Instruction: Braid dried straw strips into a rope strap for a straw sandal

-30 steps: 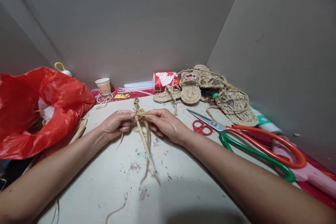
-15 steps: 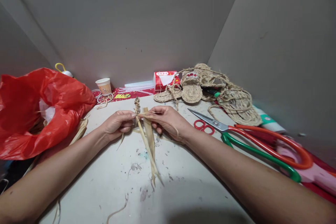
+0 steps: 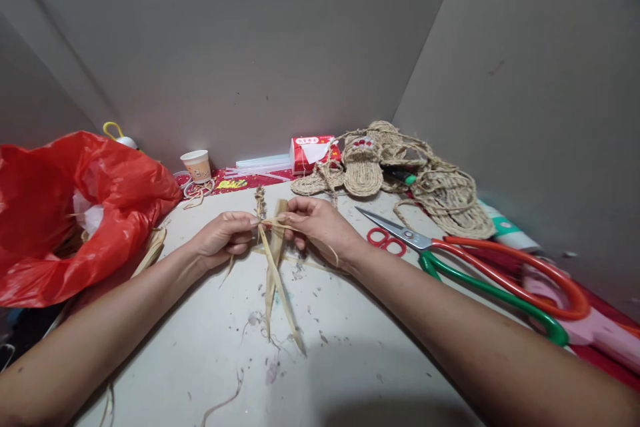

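Note:
Pale dry straw strips [image 3: 277,273] hang in a crossing pair between my hands, over the white tabletop. A short braided straw stem [image 3: 260,199] stands up above the point where they meet. My left hand [image 3: 227,235] pinches the base of that braid between thumb and forefinger. From there a thin strand runs across to my right hand [image 3: 315,223], whose thumb and fingers are closed on it and on a broader flat strip. Part of the strips is hidden behind the right fingers.
Large scissors [image 3: 450,250] with red and green handles lie at right, beside small red-handled scissors [image 3: 387,240]. Woven straw sandals [image 3: 364,170] pile up behind them. A red plastic bag [image 3: 125,193] is at left, a paper cup [image 3: 197,167] and tissue pack [image 3: 313,153] at the back.
The broad strip's lower end has swung left, so the two hanging strips now cross more widely. Both hands keep their grip, and the right has shifted slightly.

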Demonstrator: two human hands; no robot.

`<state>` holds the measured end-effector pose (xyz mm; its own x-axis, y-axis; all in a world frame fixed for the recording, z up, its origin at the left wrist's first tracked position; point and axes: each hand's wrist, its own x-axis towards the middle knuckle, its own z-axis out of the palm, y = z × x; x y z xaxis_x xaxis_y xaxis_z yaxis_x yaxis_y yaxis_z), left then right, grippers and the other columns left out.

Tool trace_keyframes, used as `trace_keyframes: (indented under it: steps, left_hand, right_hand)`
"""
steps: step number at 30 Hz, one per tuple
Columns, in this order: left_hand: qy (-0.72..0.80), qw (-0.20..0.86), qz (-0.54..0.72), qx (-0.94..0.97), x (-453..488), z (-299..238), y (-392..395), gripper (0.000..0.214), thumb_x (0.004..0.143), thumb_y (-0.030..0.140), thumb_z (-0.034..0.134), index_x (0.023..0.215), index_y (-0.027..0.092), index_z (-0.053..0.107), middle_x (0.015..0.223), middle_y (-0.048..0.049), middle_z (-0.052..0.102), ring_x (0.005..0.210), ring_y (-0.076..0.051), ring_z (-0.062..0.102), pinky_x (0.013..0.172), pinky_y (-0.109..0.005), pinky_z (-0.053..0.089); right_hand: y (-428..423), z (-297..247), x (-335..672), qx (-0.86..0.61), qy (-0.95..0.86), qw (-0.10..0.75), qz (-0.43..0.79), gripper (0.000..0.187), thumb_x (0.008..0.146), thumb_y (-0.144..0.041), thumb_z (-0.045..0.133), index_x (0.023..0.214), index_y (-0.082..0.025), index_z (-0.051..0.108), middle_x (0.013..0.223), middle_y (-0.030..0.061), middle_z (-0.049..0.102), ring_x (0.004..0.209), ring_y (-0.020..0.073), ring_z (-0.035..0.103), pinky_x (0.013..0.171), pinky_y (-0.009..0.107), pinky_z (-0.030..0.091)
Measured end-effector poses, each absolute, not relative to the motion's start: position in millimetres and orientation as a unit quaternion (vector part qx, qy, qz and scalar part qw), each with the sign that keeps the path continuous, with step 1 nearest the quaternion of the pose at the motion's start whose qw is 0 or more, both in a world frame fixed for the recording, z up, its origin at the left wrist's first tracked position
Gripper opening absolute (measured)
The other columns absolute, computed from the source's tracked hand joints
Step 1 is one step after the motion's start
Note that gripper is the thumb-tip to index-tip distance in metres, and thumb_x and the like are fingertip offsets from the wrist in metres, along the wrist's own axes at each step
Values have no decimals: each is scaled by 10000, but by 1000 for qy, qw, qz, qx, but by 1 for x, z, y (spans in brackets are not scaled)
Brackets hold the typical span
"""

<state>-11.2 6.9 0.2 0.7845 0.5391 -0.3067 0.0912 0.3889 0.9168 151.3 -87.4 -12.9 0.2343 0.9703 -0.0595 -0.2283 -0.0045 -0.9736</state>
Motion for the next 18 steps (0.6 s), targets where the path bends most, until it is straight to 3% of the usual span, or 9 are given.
trace_keyframes:
  steps: [11,18]
  left_hand:
    - [303,782,157,521,-10,3,5,219,640,220,743,612,111,555,478,96,242,419,-10,132,370,-141,92]
    - [280,763,143,565,-10,-3,6,212,687,268,718,645,114,580,459,89,251,413,-18,153,383,-169,97]
  right_hand:
    - [-92,-12,148,-512,-414,544,520,226,688,-280,686,714,-187,482,407,-86,502,285,39,377,272,122,271]
    - [-92,-15,133,-566,-471,475,481,72,728,-175,565,666,-169,528,402,-60,497,301,62,416,290,149,349]
